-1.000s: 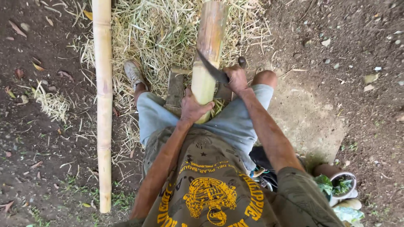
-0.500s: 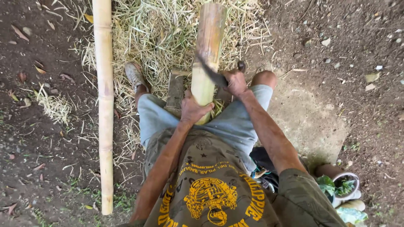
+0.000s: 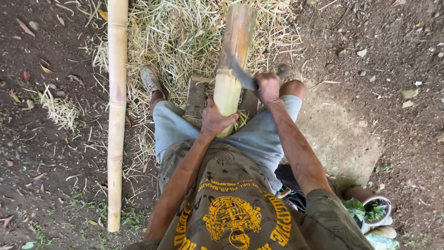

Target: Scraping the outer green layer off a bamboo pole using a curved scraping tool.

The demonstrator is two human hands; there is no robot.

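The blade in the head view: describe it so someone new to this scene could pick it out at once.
Start at the thick bamboo section standing over the straw pile. The right hand grips a handle beside it, and the blade runs from there, up and left across the bamboo. It is the only dark, curved metal thing there.

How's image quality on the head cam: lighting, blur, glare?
Head view: soft, even daylight, no hard shadows or glare. Ground, long bamboo pole and straw shavings look sharp. Slight motion blur on the blade in the right hand; left hand gripping the bamboo piece is crisp.
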